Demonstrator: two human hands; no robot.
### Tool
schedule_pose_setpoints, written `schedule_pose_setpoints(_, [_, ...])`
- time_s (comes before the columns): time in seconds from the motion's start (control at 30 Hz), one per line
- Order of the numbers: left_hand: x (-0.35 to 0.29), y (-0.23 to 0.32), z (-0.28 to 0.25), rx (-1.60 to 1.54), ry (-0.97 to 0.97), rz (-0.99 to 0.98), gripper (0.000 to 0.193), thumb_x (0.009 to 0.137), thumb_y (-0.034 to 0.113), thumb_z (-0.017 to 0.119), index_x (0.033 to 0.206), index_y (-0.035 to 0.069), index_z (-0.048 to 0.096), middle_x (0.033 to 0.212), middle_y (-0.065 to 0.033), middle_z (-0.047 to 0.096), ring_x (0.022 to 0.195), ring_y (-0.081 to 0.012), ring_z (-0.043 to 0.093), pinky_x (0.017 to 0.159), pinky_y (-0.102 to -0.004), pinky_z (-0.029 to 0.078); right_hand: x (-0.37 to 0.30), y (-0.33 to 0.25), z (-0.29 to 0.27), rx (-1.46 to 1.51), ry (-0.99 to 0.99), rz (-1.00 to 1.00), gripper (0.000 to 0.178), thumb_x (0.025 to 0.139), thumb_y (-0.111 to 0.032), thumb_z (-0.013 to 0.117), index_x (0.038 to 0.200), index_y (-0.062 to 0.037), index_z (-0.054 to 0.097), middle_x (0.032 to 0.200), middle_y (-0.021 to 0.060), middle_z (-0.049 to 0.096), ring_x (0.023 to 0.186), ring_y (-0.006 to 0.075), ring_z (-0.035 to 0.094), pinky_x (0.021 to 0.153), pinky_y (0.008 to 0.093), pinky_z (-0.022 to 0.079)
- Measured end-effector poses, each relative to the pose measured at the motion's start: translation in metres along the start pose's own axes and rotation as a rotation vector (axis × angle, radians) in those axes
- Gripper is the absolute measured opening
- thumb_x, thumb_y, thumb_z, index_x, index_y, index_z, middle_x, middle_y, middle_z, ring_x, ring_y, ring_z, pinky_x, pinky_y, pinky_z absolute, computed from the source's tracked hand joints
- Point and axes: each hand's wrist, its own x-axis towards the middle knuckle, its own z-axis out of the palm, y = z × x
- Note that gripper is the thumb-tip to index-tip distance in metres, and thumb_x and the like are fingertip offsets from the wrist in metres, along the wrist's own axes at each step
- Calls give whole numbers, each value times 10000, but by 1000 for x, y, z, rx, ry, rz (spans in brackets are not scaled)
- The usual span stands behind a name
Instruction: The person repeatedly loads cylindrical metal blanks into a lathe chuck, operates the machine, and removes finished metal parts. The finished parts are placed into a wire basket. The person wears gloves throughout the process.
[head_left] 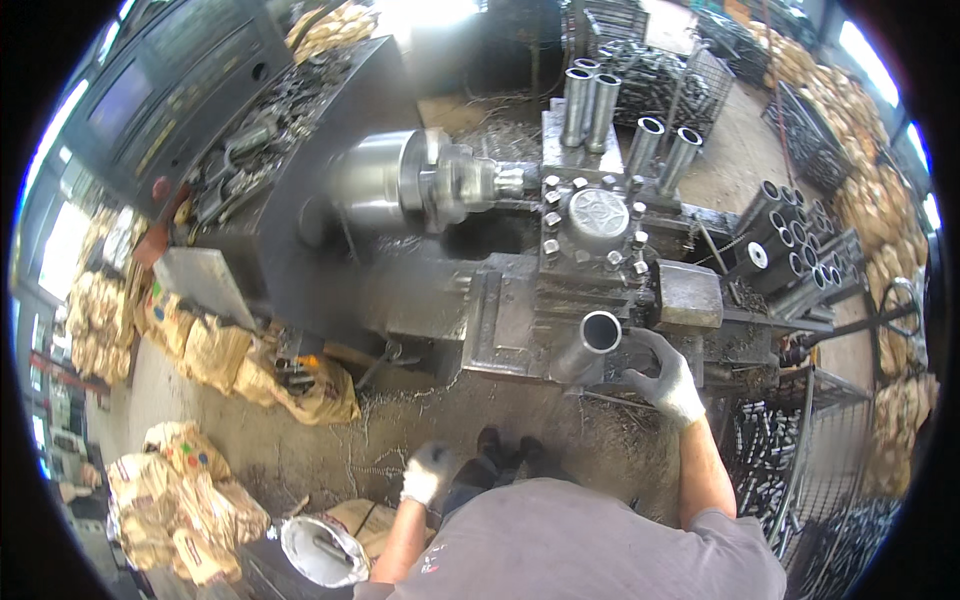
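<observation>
My right hand (pixel 663 380), in a pale work glove, is beside an upright metal tube (pixel 577 364) on the front of the lathe carriage. Its fingers and thumb are apart and curved toward the tube, with a small gap between. Low at my left side hangs my gloved left hand (pixel 428 473), away from the machine; its fingers look dark and bunched, too unclear to read. Behind the tube sits the bolted square tool post (pixel 598 214). The lathe chuck (pixel 430 182) looks blurred, with a short shiny piece (pixel 508 180) at its right end.
Several metal tubes (pixel 601 112) stand upright behind the tool post. More tubes (pixel 785 240) are stacked at the right end. Wire baskets (pixel 835 425) hold small metal parts. Sacks (pixel 185 500) and a white bucket (pixel 323 550) are on the floor at left.
</observation>
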Motion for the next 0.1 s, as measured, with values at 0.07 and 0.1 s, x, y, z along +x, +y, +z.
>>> schedule_pose_setpoints(0.07, [-36,-21,21,26,-151,-158,466,930,458,727,1257,129,777,1204,-203,779,1178,-375,738,1054,-425,551,17,-1,4,-108,-97,-83,798,843,-176,881,1545,-34,531,1426,180,700,1329,282,671,1111,399,531])
schedule_pose_setpoints(0.1, [-52,-26,27,3,-136,-183,466,930,458,727,1257,129,777,1204,-203,779,1178,-375,738,1054,-425,551,25,-18,9,-173,-124,-124,827,834,-202,895,1557,-48,522,1444,176,693,1354,329,663,1141,426,514])
